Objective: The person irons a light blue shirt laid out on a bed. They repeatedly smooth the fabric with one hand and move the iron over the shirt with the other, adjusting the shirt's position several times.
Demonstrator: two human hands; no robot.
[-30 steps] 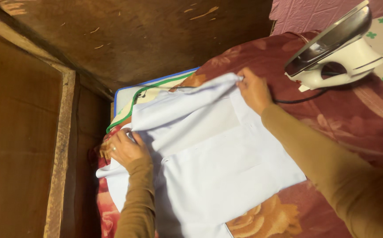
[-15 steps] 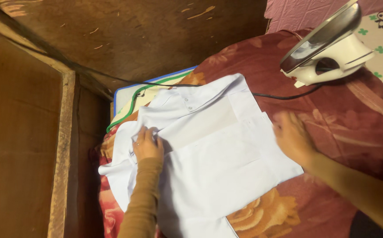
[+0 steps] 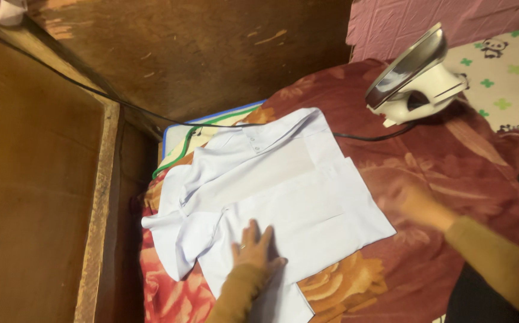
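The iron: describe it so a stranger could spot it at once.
Start at the red floral blanket covering the surface, then go to its far right corner past the white shirt. The iron stands there on its heel, white-bodied, its shiny metal soleplate tilted up, a black cord trailing from it: the only hard appliance among fabrics.

Red floral bed (image 3: 463,179) bears white shirt (image 3: 283,191), iron (image 3: 415,78)
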